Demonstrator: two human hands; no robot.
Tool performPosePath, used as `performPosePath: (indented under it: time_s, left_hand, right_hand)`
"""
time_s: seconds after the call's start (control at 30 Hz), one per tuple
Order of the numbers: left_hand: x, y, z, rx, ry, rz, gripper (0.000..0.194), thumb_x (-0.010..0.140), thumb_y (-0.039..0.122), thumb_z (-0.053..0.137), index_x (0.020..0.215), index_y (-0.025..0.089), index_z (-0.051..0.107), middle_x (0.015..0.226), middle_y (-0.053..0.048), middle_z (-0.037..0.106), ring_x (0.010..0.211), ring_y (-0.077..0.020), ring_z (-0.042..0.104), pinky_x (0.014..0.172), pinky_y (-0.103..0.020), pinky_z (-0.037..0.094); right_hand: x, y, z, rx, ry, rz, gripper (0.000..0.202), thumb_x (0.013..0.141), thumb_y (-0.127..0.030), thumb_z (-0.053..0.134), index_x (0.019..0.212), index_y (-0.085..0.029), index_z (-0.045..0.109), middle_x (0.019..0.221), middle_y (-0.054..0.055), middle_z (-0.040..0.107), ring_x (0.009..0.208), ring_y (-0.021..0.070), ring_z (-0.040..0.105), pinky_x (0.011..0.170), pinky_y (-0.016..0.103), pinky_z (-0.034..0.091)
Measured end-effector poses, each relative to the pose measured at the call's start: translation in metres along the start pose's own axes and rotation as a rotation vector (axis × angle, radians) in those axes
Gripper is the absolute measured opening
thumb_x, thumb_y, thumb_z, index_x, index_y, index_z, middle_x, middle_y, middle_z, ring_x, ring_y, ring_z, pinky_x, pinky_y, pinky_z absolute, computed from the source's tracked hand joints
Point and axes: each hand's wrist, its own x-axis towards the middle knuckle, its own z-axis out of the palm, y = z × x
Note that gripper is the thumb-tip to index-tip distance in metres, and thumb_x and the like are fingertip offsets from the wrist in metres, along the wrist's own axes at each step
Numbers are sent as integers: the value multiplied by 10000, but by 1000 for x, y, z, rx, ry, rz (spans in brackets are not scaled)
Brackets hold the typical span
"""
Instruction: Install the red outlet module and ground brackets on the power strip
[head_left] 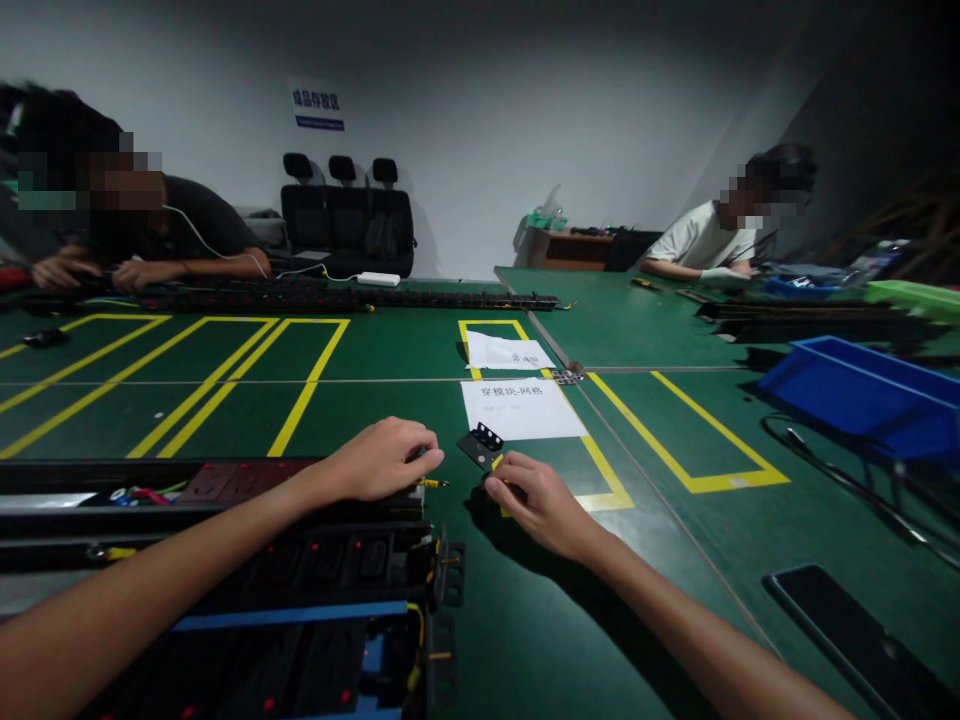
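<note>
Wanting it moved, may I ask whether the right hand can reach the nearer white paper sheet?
Probably yes: the nearer sheet lies just beyond the right hand, though the black perforated bracket held there may hinder grasping.

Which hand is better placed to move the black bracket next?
Right, I'd say: the right hand holds the black bracket. The left hand is at the end of the socket strip, by the yellow wire; its grip is unclear.

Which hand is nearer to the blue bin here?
Right. The right hand holds a small black bracket, left of the blue bin and apart from it; the left hand is farther left, at a socket strip's end.
</note>
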Motion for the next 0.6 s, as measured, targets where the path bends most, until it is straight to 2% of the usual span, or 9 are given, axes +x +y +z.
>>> performPosePath:
  time_s: [0.17, 0.33, 0.43, 0.5, 0.6]
  left_hand:
    - [-2, 0, 0, -6, 5, -19, 369, 1021, 372, 456, 801, 174, 677, 774, -32, 646, 720, -164, 586, 673, -293, 382]
    - [-2, -1, 0, -7, 3, -22, 366, 1022, 379, 451, 823, 178, 684, 795, -37, 654, 733, -167, 589, 675, -294, 389]
    - [-1, -1, 0, -7, 3, -11, 363, 1021, 372, 453, 812, 178, 678, 782, -35, 652, 717, -164, 583, 668, -297, 382]
    - [-1, -2, 1, -7, 6, -6, 359, 1020, 367, 455, 810, 177, 675, 784, -33, 652, 714, -162, 582, 662, -294, 377]
    - [-1, -2, 1, 0, 1, -9, 361, 1023, 365, 454, 810, 175, 673, 783, -32, 647, 717, -161, 583, 659, -288, 375]
  right_hand:
    - [1, -1, -1, 45, 22, 9, 382, 1061, -353, 441, 774, -198, 640, 814, 29, 568, 763, 170, 576, 703, 300, 429]
    - [0, 7, 0, 158, 163, 51, 310, 1038, -294, 428, 1053, -207, 726, 930, 68, 641, 818, 190, 616, 738, 326, 480]
    - [1, 14, 0, 170, 206, 80, 282, 984, -215, 458, 1085, -223, 721, 986, 75, 670, 864, 198, 626, 764, 340, 487]
    - [1, 17, 1, 186, 209, 115, 279, 964, -192, 456, 1074, -217, 712, 970, 71, 679, 836, 192, 628, 750, 338, 491]
    - [2, 19, 3, 272, 197, 179, 236, 966, -212, 451, 1077, -202, 659, 901, 51, 671, 688, 158, 602, 651, 310, 490]
